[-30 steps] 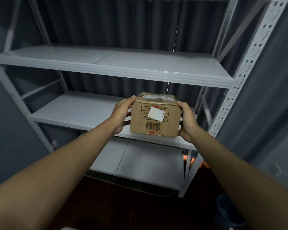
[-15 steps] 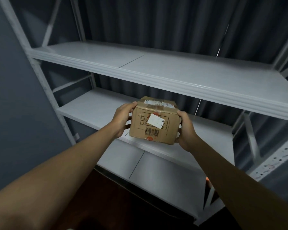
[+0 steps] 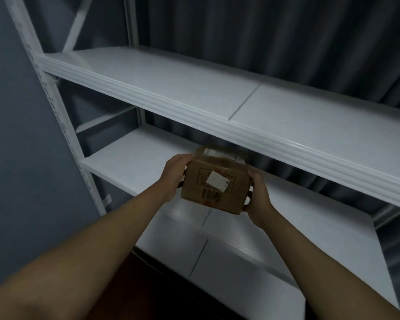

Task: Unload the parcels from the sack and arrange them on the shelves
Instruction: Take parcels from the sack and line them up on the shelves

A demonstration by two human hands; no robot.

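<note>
A: Hands?
B: Left hand (image 3: 174, 175) clamped on the left side of the cardboard parcel (image 3: 215, 184), fingers curled round its top corner. Right hand (image 3: 256, 197) grips the right side, thumb on the front face.
A: Parcel where?
B: In the air, tilted, held before the front edge of the middle shelf (image 3: 134, 158), just under the front lip of the upper shelf (image 3: 171, 88). White label and barcode on the near face, blurred.
A: Touching the shelf?
B: Can't tell.
A: Around it?
B: Lower shelf (image 3: 240, 255) below, white upright post (image 3: 56, 107) at the left end, dark curtain (image 3: 263, 31) behind, grey wall (image 3: 9, 135) to the left.
</note>
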